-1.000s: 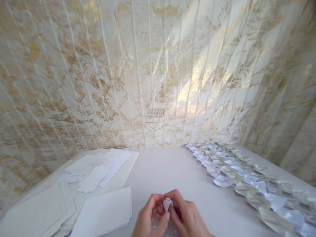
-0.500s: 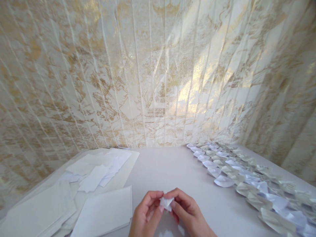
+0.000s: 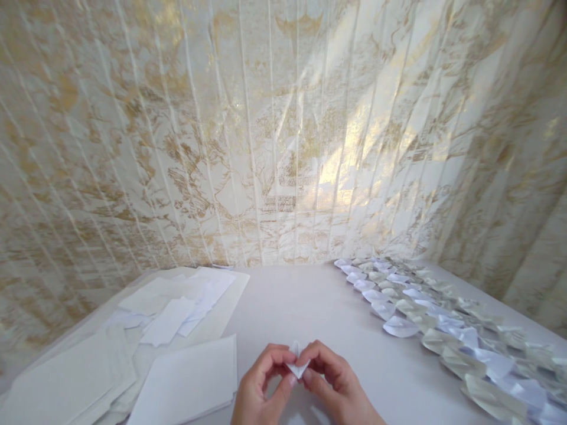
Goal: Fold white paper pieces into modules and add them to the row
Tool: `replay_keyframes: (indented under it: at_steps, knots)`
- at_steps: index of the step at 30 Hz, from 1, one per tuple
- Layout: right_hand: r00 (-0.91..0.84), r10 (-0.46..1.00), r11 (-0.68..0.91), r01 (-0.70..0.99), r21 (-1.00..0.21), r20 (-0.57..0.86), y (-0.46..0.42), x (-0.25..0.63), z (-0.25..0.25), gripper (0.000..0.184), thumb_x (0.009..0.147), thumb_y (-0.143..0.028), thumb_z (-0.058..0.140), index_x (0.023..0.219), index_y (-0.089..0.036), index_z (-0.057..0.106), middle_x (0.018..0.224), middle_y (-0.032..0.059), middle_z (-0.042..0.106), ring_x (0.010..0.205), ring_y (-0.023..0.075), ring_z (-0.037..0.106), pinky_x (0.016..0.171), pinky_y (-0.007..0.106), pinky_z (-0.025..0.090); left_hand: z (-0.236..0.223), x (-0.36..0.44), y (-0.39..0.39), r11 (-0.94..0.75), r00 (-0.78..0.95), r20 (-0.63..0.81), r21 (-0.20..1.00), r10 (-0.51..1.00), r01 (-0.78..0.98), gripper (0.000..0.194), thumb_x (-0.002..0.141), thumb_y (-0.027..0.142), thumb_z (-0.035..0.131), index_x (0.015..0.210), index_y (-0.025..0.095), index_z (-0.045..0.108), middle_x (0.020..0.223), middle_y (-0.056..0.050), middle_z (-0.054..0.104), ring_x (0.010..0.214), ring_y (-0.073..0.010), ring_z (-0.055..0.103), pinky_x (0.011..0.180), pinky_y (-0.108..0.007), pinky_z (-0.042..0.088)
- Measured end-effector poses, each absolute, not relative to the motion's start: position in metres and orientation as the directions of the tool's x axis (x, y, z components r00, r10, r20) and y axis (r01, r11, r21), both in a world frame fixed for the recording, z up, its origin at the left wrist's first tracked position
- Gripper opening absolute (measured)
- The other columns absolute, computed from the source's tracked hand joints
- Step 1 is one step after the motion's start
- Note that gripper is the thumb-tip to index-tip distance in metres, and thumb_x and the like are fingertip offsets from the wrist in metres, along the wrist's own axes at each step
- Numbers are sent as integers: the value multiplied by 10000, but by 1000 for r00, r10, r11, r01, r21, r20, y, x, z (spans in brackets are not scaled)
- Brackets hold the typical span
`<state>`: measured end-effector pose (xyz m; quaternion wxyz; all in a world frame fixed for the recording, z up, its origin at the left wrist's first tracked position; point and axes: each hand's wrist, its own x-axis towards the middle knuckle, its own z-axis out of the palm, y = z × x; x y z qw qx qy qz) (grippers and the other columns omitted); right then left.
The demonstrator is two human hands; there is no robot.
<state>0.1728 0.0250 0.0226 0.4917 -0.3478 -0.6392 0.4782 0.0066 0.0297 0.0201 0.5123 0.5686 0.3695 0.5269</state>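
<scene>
A small folded white paper piece (image 3: 297,366) is pinched between both my hands just above the white table (image 3: 301,301), near its front edge. My left hand (image 3: 261,389) grips its left side with thumb and forefinger closed. My right hand (image 3: 336,383) grips its right side the same way. The piece shows a pointed lower tip and a small peak on top.
Stacks and loose sheets of white paper (image 3: 186,378) lie at the left. Rows of several folded paper boats (image 3: 425,313) cover the right side of the table. A cream and gold curtain (image 3: 283,130) hangs behind the table.
My fingers have shifted on the paper piece, which now shows a flatter, wider shape with its point down. Both hands stay in the same place.
</scene>
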Motion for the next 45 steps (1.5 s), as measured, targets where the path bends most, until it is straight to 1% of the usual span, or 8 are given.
replay_keyframes:
  at_steps: [4, 8, 18, 25, 32, 38, 42, 45]
  knots:
    - [-263, 916, 315, 5, -949, 303, 25, 172, 23, 307, 881, -497, 605, 928, -194, 611, 803, 12, 593, 715, 153, 521, 687, 273, 410, 27, 5, 30, -208, 179, 219, 975, 959, -79, 270, 765, 447, 716, 845, 195, 665, 823, -16, 648, 796, -187, 621, 757, -234, 478]
    - [-245, 932, 290, 64, -955, 267, 25, 172, 27, 341, 875, -511, 605, 804, -178, 594, 716, 1, 588, 677, 141, 515, 671, 260, 398, 30, 4, 31, -245, 184, 242, 969, 953, -8, 225, 780, 413, 703, 808, 192, 672, 781, -2, 651, 742, -166, 615, 718, -221, 462]
    - [-302, 910, 330, 109, -937, 286, 24, 172, 29, 371, 933, -534, 488, 806, -186, 512, 659, -16, 550, 636, 134, 503, 624, 250, 379, 28, -2, 36, -264, 226, 233, 957, 946, 118, 282, 806, 418, 671, 659, 188, 599, 632, 19, 596, 632, -145, 563, 631, -215, 427]
    - [-272, 907, 362, 114, -925, 321, 24, 173, 27, 360, 963, -524, 437, 838, -194, 508, 700, -16, 537, 655, 132, 496, 634, 250, 387, 33, -2, 32, -356, 202, 322, 920, 925, 165, 173, 786, 363, 706, 762, 211, 627, 700, 21, 644, 682, -156, 614, 678, -214, 445]
    - [-254, 887, 433, 163, -887, 386, 25, 173, 26, 323, 951, -488, 488, 803, -203, 509, 738, -7, 549, 679, 134, 491, 660, 250, 402, 35, -4, 33, -507, 260, 458, 846, 850, 164, 188, 857, 294, 631, 686, 216, 639, 744, 0, 654, 722, -153, 630, 704, -210, 448]
    - [-301, 882, 416, 136, -899, 363, 24, 172, 27, 347, 952, -509, 467, 789, -203, 484, 713, -1, 555, 656, 138, 501, 636, 263, 394, 34, -1, 27, -365, 232, 338, 927, 912, 86, 282, 848, 428, 621, 681, 209, 558, 672, 25, 558, 651, -138, 545, 661, -226, 411]
    - [-328, 893, 350, 73, -934, 309, 25, 171, 26, 344, 946, -539, 466, 842, -211, 458, 685, -20, 528, 629, 131, 476, 618, 266, 378, 31, -1, 27, -229, 229, 228, 973, 947, -22, 333, 800, 522, 659, 887, 226, 533, 691, 51, 513, 672, -138, 530, 688, -246, 399]
    - [-345, 893, 300, -18, -954, 288, 25, 170, 23, 336, 942, -543, 482, 992, -212, 450, 697, -33, 511, 635, 131, 484, 616, 265, 375, 29, -1, 30, -132, 273, 150, 988, 950, -83, 406, 766, 550, 692, 951, 229, 526, 676, 62, 509, 663, -129, 528, 694, -253, 383]
